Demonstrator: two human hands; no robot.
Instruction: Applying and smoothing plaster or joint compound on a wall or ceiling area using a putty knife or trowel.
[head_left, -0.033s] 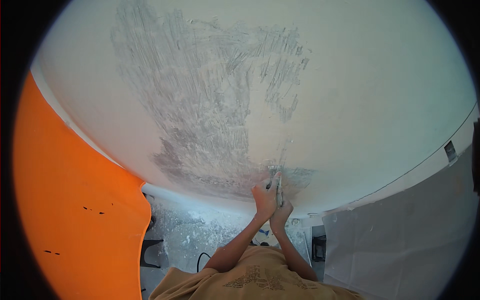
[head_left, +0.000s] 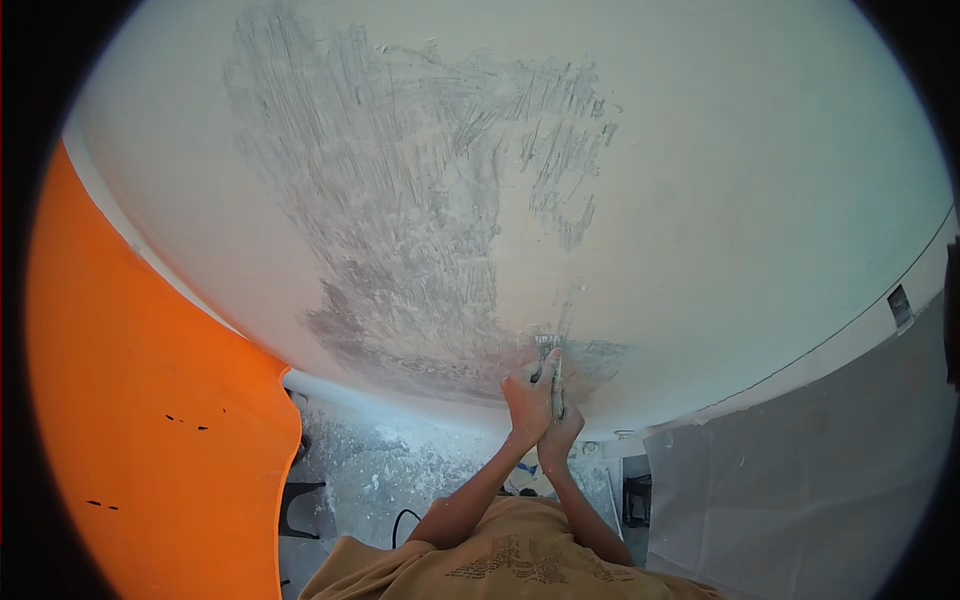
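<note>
Both my hands grip one narrow scraping tool (head_left: 557, 392), with its flat, dusty end against a large curved white panel (head_left: 720, 220). My left hand (head_left: 527, 402) is closed round the tool near the working end, one finger stretched along it. Lower down, my right hand (head_left: 561, 432) wraps the handle end. Much of the tool is hidden by my fingers, so its exact kind is hard to make out. Up and left of my hands spreads a broad grey scratched patch (head_left: 400, 200) on the panel. A smaller grey patch (head_left: 604, 358) lies just right of the tool.
An orange panel (head_left: 160, 400) with small dark slots stands at the left. Grey sheeting (head_left: 800, 480) covers the lower right. Below the panel's lower edge, the floor (head_left: 370, 475) is spattered white. A dark stool-like thing (head_left: 300, 508) and a black box-like thing (head_left: 637, 500) stand there.
My hands and the tool have shifted very slightly down toward me along the panel. Nothing else has visibly changed.
</note>
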